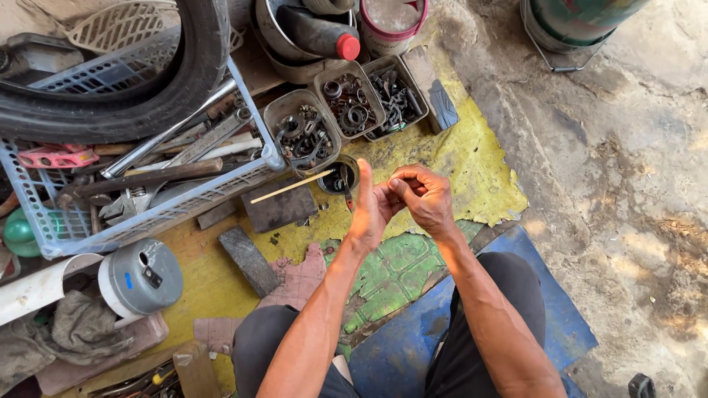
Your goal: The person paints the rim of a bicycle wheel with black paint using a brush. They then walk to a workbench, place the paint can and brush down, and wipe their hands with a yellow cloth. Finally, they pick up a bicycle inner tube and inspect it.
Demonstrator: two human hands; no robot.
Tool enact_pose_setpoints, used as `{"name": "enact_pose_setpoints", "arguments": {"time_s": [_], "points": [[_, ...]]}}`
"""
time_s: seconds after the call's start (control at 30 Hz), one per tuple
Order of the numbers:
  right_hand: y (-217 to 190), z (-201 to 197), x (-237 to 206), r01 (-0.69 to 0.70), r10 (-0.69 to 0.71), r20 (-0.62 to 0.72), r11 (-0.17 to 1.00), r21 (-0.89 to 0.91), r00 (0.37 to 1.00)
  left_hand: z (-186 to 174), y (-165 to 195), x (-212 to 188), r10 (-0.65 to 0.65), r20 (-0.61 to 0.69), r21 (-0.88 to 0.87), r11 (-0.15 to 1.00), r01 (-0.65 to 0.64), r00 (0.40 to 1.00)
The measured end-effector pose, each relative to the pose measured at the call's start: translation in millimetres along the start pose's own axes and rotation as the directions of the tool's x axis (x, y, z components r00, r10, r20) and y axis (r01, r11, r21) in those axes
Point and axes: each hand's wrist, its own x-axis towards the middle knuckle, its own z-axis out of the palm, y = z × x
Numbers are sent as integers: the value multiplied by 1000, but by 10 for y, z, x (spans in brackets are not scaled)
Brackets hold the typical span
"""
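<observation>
Knees low at 6 o'clock, both hands meeting mid-frame, left hand point(366, 210) and right hand point(422, 197) pinching a thin stick point(291, 186) pointing to 9 o'clock, liable to snap or slip into the cup point(338, 177) of parts.

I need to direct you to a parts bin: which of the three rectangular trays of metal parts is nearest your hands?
The leftmost tray, holding dark rings and gears beside the blue crate's corner. It lies closest to your left hand; the other two trays sit farther up and right.
</observation>
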Motion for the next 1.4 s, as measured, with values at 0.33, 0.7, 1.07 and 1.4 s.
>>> {"name": "enact_pose_setpoints", "arguments": {"time_s": [0.33,0.7,1.07,1.4], "points": [[70,-27,15,-187,187,3,982,-17,982,24,136,34,28,-10,133,991,-27,1000],[79,-65,43,-225,225,5,972,65,974,-72,116,125,-56,-2,68,996,56,998],[157,-26,-29,-28,33,-57,995,97,998,-75,-13,109,1,-56,258,966,14,998],[214,-6,-38,52,-50,-32,995,83,998,-47,34,95,-56,-93,286,955,80,994]]}}
